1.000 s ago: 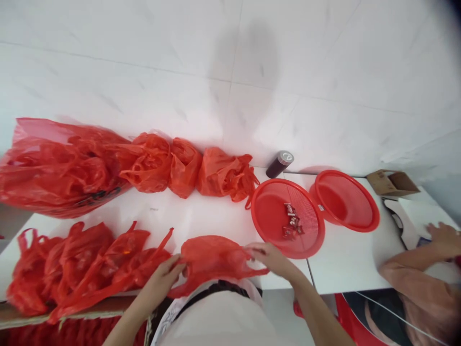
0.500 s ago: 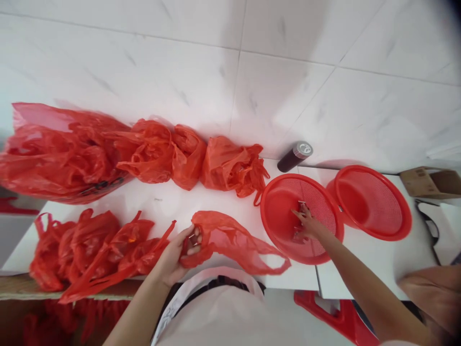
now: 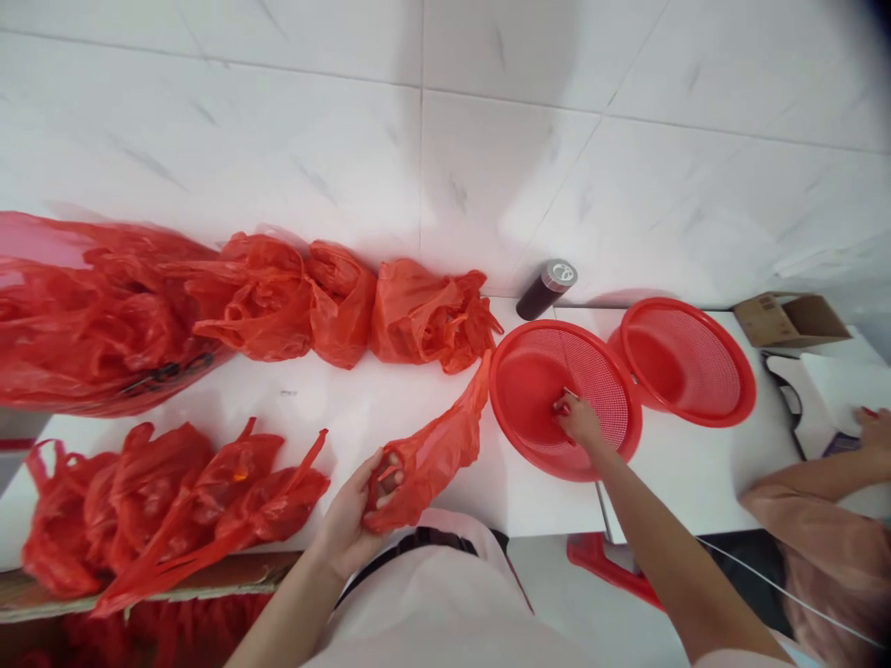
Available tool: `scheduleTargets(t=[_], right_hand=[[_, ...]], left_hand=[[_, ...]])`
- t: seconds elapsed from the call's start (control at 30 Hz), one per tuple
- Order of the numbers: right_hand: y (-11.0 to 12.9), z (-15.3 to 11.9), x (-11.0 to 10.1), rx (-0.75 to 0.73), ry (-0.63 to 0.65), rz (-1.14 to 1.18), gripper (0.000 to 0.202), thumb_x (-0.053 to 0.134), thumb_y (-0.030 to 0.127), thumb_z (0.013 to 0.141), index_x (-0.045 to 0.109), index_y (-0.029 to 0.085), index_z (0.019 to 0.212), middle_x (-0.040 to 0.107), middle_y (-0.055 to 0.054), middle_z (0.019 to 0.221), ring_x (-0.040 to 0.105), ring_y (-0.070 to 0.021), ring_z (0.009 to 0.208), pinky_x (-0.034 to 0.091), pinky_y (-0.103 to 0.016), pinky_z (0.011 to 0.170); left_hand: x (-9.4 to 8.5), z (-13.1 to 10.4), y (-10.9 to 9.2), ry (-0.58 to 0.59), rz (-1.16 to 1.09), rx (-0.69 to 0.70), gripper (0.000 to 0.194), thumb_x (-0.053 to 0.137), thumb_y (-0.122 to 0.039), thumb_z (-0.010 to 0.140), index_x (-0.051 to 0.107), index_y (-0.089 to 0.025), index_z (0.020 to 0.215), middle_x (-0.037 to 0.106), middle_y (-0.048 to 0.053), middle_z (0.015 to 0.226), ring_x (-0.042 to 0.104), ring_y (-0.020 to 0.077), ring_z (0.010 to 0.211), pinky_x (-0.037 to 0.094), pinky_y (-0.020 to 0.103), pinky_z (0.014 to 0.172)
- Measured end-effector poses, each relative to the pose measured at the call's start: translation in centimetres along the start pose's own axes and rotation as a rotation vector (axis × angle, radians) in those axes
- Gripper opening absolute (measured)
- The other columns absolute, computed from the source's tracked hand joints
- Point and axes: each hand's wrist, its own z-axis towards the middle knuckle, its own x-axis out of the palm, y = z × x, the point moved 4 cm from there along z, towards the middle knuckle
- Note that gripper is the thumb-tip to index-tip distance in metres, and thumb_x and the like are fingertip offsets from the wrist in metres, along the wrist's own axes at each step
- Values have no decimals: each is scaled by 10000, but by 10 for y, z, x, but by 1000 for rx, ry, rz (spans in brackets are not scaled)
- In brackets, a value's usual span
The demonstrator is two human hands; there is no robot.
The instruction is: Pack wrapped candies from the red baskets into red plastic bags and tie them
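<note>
My left hand (image 3: 362,506) is closed around a thin red plastic bag (image 3: 442,450), which stretches up and to the right towards a red mesh basket (image 3: 513,431). Inside that basket, my right hand (image 3: 579,419) has its fingers drawn together near the bottom. A small pale bit shows at the fingertips, too small to name. Left of my left hand lie several filled red bags (image 3: 163,473) with their handles loose.
Along the wall stand more filled red bags (image 3: 341,306) and a dark can (image 3: 547,289). A second red basket (image 3: 742,390) and a cardboard box (image 3: 758,320) are to the right. Another person's arm (image 3: 800,482) rests at the right edge. An open carton (image 3: 209,586) of red bags is below left.
My right hand's fingers were spread in the basket and are now drawn together. The bag in my left hand has swung upward at its free end. The view has shifted right.
</note>
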Motion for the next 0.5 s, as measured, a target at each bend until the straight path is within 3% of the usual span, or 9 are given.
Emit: scheduleTargets(t=[0.1,0.17,0.23,0.3,0.4,0.5], right_hand=[[7,-2,-22,62,-9,207,194,590,325,765,579,178,891,661,-103,880,651,-231,763,525,-365,670],[22,-14,-41,60,-11,335,289,536,423,805,539,195,981,662,-90,865,654,-216,700,530,-355,617],[53,-38,-58,-5,7,572,330,511,487,823,503,228,1027,653,-83,943,656,-195,735,534,-334,627],[100,-72,-67,-125,93,1030,304,601,475,781,512,252,968,627,-81,1012,644,-196,801,521,-317,623],[178,-126,-44,-246,418,1403,306,727,394,692,522,262,878,608,-24,964,619,-174,774,504,-290,593],[223,-153,14,-100,634,1477,323,730,394,709,538,238,916,605,0,877,607,-148,718,526,-341,702]], left_hand=[[-5,1,0,-18,216,142,242,647,-401,801,616,-203,937,533,-26,703,399,23,424,265,109,336],[-7,0,-1,-25,389,273,313,659,-444,785,631,-229,1012,515,-33,756,384,20,451,219,113,345],[-9,-1,1,-40,531,363,335,639,-470,795,640,-246,1044,499,-34,795,379,24,482,244,124,380],[-8,-1,5,-48,607,389,339,610,-477,813,642,-253,1066,497,-28,818,391,39,509,285,144,417],[-4,-2,11,-22,673,397,382,580,-486,830,632,-260,1134,515,-12,835,413,64,539,306,166,446],[-2,-4,14,-13,711,437,434,563,-520,839,605,-265,1188,514,-21,774,395,78,538,306,175,462]])
